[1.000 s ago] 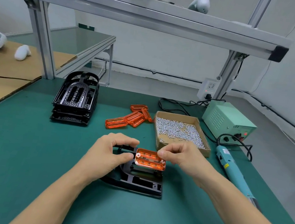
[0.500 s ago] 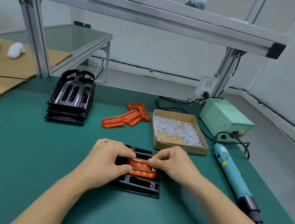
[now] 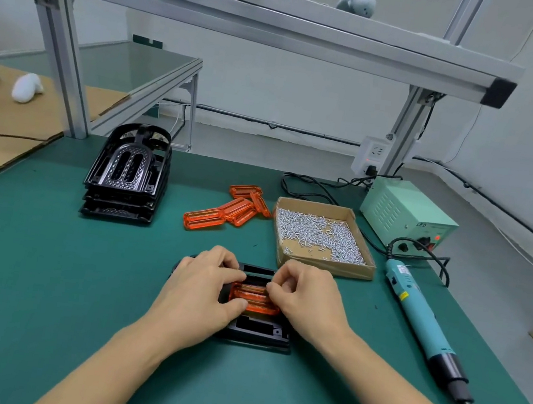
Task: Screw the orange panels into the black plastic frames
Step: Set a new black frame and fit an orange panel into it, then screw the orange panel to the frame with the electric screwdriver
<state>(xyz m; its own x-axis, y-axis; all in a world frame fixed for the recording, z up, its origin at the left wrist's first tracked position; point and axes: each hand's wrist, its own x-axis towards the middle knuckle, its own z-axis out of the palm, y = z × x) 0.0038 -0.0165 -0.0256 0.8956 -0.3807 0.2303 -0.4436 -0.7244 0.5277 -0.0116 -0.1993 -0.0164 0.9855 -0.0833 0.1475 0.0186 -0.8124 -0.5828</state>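
my hands have pressed the translucent orange plastic panel (image 3: pixel 256 299) down into the black plastic frame (image 3: pixel 255 332); left hand (image 3: pixel 201 290) and right hand (image 3: pixel 308 298) fingers pinch its ends.

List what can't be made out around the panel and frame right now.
- Head view: both ends of the panel lie under the left hand and right hand, so its seating can't be judged.
- Frame: its left part is hidden by the left hand.
- Screws already in the panel: too small to tell.
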